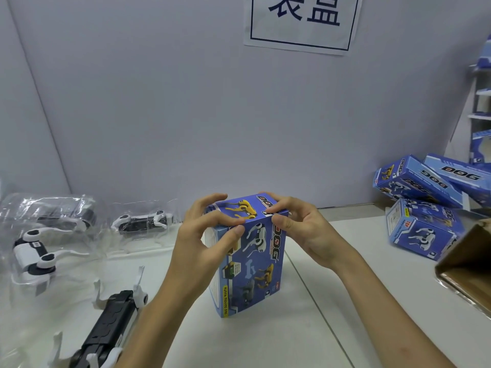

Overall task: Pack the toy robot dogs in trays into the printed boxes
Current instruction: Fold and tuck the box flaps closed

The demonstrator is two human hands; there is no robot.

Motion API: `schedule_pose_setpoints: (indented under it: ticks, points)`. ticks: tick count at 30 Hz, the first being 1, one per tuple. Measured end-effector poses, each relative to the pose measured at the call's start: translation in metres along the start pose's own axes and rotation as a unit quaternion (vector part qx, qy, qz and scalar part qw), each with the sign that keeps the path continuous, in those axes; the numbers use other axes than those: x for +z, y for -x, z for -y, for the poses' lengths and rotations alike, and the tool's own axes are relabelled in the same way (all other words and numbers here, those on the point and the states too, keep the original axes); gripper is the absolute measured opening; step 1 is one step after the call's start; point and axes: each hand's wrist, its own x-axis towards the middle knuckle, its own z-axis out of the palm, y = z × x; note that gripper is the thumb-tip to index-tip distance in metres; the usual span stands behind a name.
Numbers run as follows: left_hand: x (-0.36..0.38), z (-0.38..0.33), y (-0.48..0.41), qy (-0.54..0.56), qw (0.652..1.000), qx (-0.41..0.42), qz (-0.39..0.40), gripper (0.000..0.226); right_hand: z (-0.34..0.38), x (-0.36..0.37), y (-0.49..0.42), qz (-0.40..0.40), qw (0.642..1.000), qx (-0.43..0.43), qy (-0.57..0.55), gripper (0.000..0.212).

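Observation:
A blue printed box (251, 264) stands upright on the white table in the middle. My left hand (204, 229) grips its top left corner, fingers curled over the top flap and thumb on the front face. My right hand (297, 227) grips the top right corner, fingers on the flap. Toy robot dogs in clear plastic trays lie at the left: one white dog (34, 254), one at the back (143, 220), one under crumpled plastic (66, 211), and one black-and-white dog (111, 328) near the front edge.
Several blue printed boxes (422, 205) lie piled at the right by the wall. An open brown carton (467, 269) sits at the right edge. A grey partition with a paper sign (303, 19) stands behind the table.

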Motion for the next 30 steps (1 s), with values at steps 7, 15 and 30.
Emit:
schedule_pose_setpoints:
  ticks: [7,15,30]
  points:
    - [-0.008,0.003,-0.004,0.026,0.995,-0.085,0.035,0.051,0.001,-0.004,-0.002,-0.012,1.000,0.001,0.011,0.020]
    - [0.001,-0.013,-0.001,-0.190,0.972,0.135,-0.021,0.072,0.016,-0.019,-0.004,-0.075,0.972,0.221,0.003,0.084]
    - [0.066,0.038,0.038,-0.302,0.918,0.227,0.119,0.102,0.048,-0.063,0.006,-0.468,0.879,0.059,-0.063,0.028]
